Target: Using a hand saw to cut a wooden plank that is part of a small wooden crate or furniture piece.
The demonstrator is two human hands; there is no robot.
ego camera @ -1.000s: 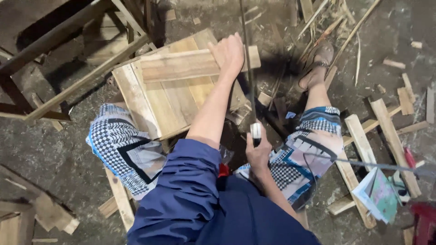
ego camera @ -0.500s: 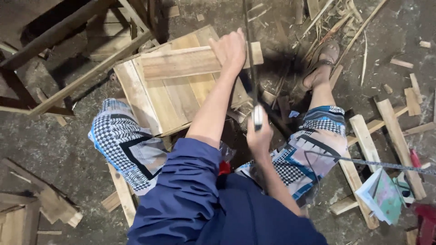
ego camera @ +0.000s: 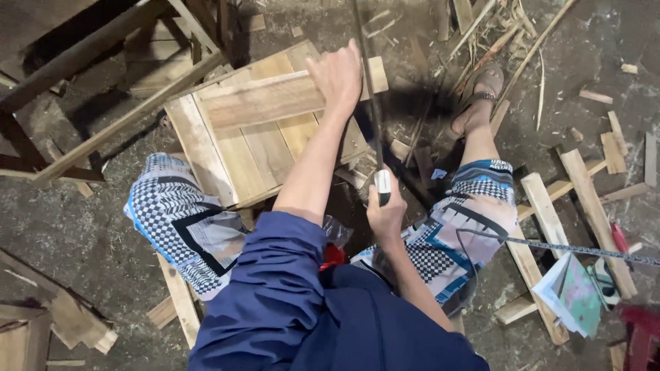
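Head view looks down on a seated person in a blue top and patterned shorts. Left hand presses flat, fingers spread, on a wooden slat that lies across a wooden panel on the floor, in the far middle. Right hand is nearer, closed around the handle of a hammer whose blurred head is beside the slat's right end. Wood scraps lie at the right.
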